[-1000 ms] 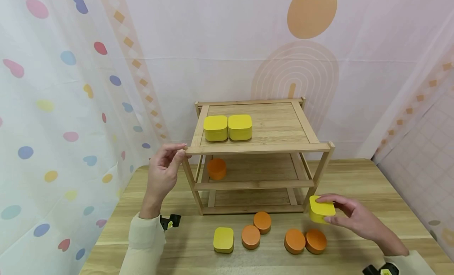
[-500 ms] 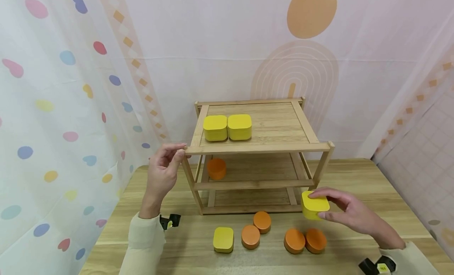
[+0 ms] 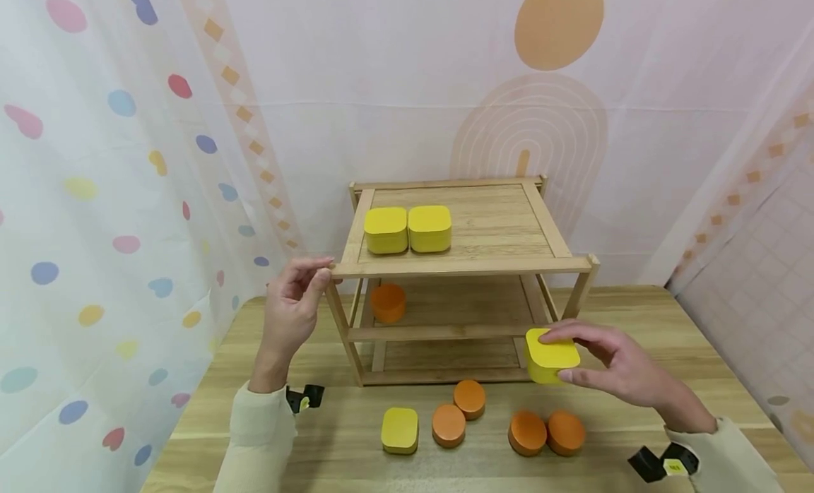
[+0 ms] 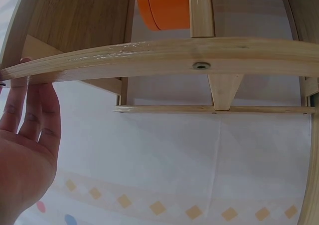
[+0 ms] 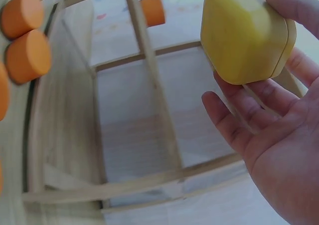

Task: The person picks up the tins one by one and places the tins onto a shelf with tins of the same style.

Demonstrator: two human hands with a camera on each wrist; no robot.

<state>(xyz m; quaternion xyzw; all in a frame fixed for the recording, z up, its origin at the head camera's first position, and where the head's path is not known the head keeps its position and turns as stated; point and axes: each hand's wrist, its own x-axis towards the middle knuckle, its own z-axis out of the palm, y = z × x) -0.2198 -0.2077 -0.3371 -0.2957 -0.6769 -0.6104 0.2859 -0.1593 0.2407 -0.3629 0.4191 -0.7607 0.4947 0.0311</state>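
My right hand [image 3: 620,362] grips a yellow rounded-square box [image 3: 548,357], thumb and fingers on its sides, in front of the rack's lower right. A seam runs round this box [image 5: 244,35] in the right wrist view. At the upper left front corner of the three-tier wooden rack [image 3: 458,267], my left hand [image 3: 292,302] holds the frame between thumb and fingers. In the left wrist view its fingers [image 4: 32,112] reach behind the bar. Two yellow boxes [image 3: 386,230] sit side by side on the top shelf. One orange round box [image 3: 388,302] stands at the left of the middle shelf.
On the table before the rack lie another yellow box [image 3: 400,431] and several orange round boxes, one pair in the middle [image 3: 449,426] and one pair further right [image 3: 528,433]. A patterned curtain [image 3: 381,90] hangs close behind the rack.
My right hand has carried the yellow box leftward and slightly up, from beside the rack's right leg to in front of it. My left hand keeps its place on the corner.
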